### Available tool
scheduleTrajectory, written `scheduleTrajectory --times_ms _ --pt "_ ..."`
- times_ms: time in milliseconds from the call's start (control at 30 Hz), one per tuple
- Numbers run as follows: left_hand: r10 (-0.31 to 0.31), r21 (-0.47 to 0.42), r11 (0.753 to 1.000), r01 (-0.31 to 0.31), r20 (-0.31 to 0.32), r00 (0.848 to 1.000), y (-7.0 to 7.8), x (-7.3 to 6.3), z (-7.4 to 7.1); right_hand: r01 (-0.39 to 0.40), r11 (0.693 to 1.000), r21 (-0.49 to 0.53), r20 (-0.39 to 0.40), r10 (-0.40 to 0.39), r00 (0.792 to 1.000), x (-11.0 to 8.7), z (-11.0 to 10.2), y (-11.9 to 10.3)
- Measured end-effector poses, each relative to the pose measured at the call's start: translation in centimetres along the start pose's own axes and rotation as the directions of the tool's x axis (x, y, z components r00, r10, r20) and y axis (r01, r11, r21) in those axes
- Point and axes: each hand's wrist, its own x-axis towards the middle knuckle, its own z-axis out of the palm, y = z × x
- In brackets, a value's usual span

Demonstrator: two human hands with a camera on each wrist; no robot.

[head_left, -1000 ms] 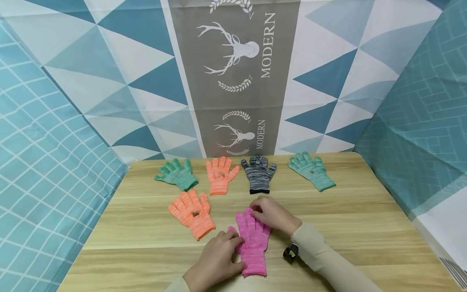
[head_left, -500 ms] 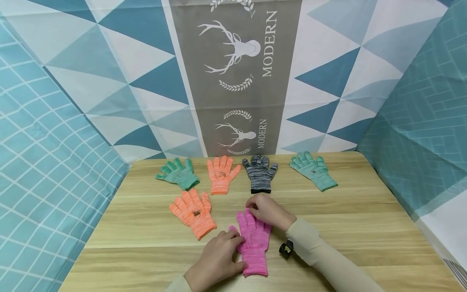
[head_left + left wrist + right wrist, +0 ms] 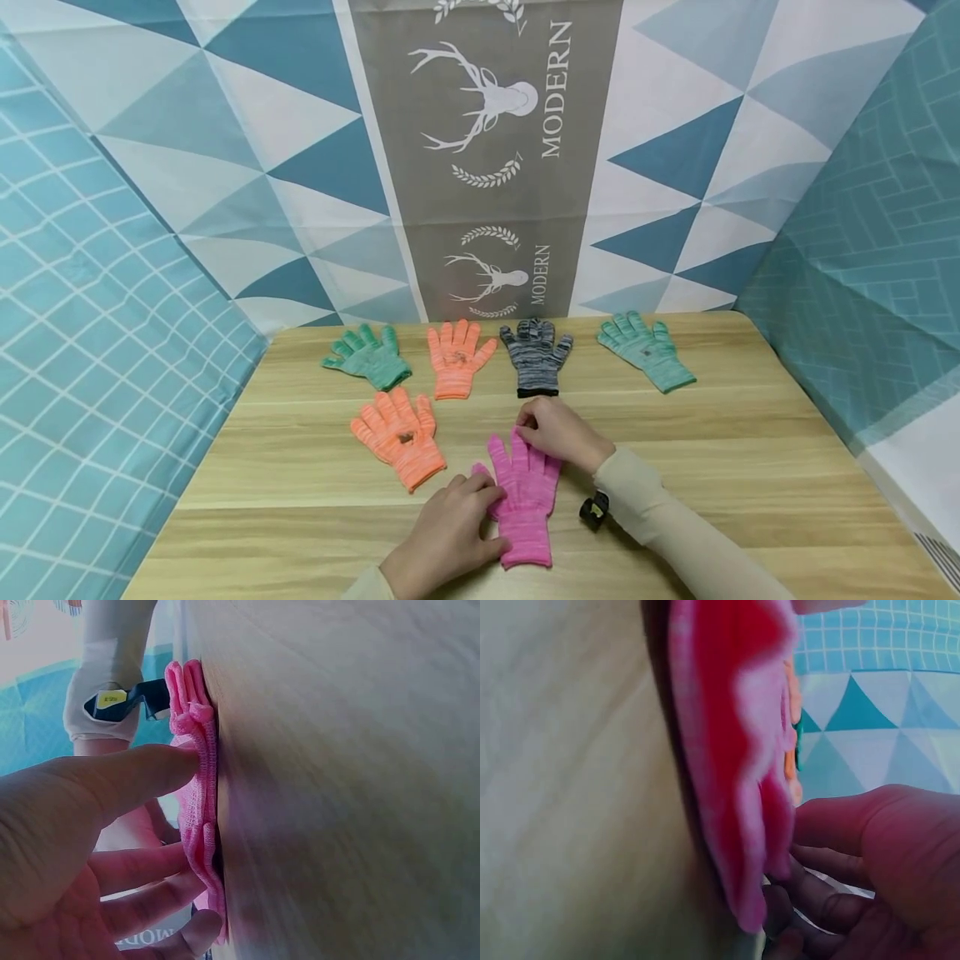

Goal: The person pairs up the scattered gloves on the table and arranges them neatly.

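A pink knitted glove lies flat on the wooden table, its fingers pointing away and its cuff toward me. At its left edge rests my left hand, thumb on the cuff side and fingertips by the glove's thumb. The left wrist view shows the thumb and fingers touching the layered pink glove edge. My right hand pinches the tip of one glove finger at the far end and covers the neighbouring fingertips. In the right wrist view, the right hand is beside the glove fingers.
Behind lie a green glove, an orange glove, a grey-black glove and another green glove. A second orange glove with a dark mark lies left of the pink one. Patterned cloth walls surround the table.
My right hand shifts slightly left, then back right with the pinched fingertip. A wider gap now shows between two of the pink glove's fingers. My left hand stays in place.
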Motion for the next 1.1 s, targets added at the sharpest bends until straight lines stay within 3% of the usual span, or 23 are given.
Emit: scheduleTrajectory --times_ms 233,400,767,900,1100 --pt "-0.006 -0.001 1.000 0.006 0.007 1.000 0.0 0.0 -0.1 -0.037 0.999 0.026 0.059 0.036 0.998 -1.1 -1.6 0.2" --pt "-0.009 0.000 1.000 0.009 0.009 1.000 -0.1 0.0 -0.3 -0.001 1.000 0.026 0.127 -0.003 0.992 -1.9 -1.9 0.6" --pt "0.011 0.010 1.000 -0.010 -0.010 1.000 0.0 0.1 -0.1 0.043 0.999 0.006 0.076 -0.043 0.996 -1.8 -1.3 0.4" --pt "0.011 0.010 1.000 -0.010 -0.009 1.000 0.0 0.1 0.0 0.008 1.000 -0.028 0.069 -0.006 0.998 -1.9 -1.2 0.5" --pt "0.007 0.011 1.000 -0.007 -0.004 1.000 0.0 0.1 0.0 -0.055 0.998 0.032 0.056 0.053 0.997 -2.2 -1.6 1.0"
